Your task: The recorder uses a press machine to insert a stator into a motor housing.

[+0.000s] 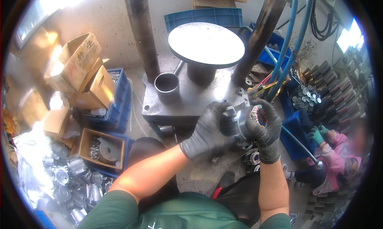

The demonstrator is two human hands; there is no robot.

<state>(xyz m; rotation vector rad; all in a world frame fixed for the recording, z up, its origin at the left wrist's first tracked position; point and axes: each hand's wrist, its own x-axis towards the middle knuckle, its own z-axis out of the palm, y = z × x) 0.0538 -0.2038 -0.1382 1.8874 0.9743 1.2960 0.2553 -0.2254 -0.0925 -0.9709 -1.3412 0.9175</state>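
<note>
Both my hands wear dark gloves and are raised in front of the near edge of the metal press table (187, 109). My left hand (209, 130) is wrapped round a grey cylindrical metal motor housing (237, 126). My right hand (266, 134) curls its fingers and thumb round a ring-shaped motor stator (260, 114) with coloured windings, at the housing's right end. Whether the stator sits partly inside the housing is hidden by my fingers. A short open metal tube (167, 87) stands on the press table, left of a round plate (206, 44) on a thick post.
Steel columns (143, 37) flank the plate. More stators (251, 158) lie below my right hand. Left are cardboard boxes (74, 63), a blue crate (119, 105) and piled metal housings (76, 177). A lever with a ball end (318, 164) reaches toward a person in pink (333, 161) at right.
</note>
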